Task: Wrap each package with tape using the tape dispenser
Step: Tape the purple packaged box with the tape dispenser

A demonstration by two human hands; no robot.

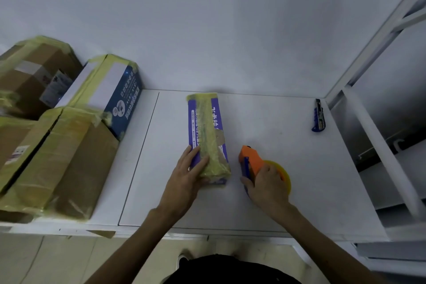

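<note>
A long purple-and-white package [208, 131] lies on the white table [288, 168], with a strip of yellowish tape running along its top and over its near end. My left hand [186, 177] rests on the package's near left end, fingers laid over its edge and top. Just to its right, my right hand [268, 185] grips the orange tape dispenser [250, 161], which carries a roll of yellow tape [282, 174] and sits on the table, apart from the package.
Several taped packages are stacked at the left: brown cardboard boxes [69, 163] and a blue-and-white box [115, 94]. A blue utility knife [318, 115] lies at the far right of the table. White shelf framing [368, 122] borders the right side.
</note>
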